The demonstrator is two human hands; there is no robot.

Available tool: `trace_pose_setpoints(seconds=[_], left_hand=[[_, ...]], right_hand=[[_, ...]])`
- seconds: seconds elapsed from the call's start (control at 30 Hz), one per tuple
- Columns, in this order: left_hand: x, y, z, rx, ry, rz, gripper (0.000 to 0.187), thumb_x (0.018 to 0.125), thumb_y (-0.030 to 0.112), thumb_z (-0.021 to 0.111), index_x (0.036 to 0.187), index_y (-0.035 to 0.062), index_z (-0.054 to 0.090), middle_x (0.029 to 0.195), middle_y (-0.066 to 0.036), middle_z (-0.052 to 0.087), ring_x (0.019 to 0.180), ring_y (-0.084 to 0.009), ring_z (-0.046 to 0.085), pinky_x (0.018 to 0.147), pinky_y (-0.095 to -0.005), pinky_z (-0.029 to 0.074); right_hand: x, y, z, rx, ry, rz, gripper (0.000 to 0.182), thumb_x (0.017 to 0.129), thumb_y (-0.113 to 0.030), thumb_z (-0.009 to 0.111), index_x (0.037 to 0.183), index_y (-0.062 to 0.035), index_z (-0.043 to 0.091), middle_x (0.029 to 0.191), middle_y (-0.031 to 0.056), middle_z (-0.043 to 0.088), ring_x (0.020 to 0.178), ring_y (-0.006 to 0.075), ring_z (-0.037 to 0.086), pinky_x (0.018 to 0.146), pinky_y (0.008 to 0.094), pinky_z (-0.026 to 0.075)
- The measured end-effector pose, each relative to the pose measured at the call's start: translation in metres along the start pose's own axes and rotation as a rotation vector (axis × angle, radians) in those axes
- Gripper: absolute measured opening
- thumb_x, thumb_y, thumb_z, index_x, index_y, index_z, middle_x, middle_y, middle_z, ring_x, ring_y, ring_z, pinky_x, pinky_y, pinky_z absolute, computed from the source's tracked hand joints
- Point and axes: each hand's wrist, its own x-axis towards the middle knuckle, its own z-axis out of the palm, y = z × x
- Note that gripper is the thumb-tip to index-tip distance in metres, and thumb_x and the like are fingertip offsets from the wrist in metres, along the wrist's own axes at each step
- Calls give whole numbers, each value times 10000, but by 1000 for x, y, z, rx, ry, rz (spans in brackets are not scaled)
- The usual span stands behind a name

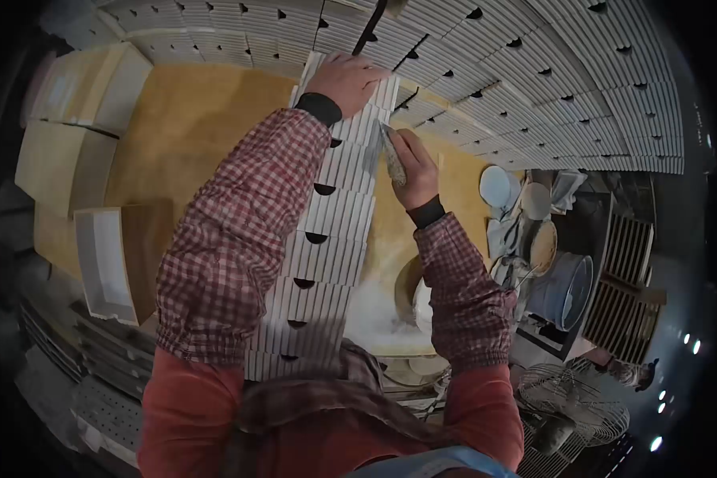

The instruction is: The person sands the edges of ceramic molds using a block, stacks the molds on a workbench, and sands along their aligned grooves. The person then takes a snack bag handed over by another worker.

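Note:
A long row of ribbed, pale grey pieces [321, 263] with dark half-round notches runs from my body up the yellowish work surface [199, 119]. My left hand [346, 82] lies on the far end of this row, palm down with its fingers spread a little. Beside the row's right edge, my right hand [413, 171] is closed round a flat tool [393, 155] with a worn, light handle. The tool's thin grey blade touches or nearly touches the side of the row; the exact contact is too small to tell.
Stacked ribbed pieces [581, 88] line the far side and the right. Wooden boxes [80, 159] and an open box [107, 259] stand at left. At right are round containers [495, 186], a blue bucket [564, 291], slatted racks [621, 287] and a fan [570, 402].

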Motion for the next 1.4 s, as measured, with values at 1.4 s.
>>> trace_pose_setpoints(seconds=[1.4], left_hand=[[2, 0, 1, 5, -48, -22, 282, 831, 195, 435, 1071, 223, 580, 1000, -37, 583, 969, -237, 503, 922, -382, 326]], right_hand=[[2, 7, -47, -271, -348, -315, 434, 651, -42, 555, 1083, -30, 516, 1096, 72, 484, 826, 225, 520, 683, 330, 452]])
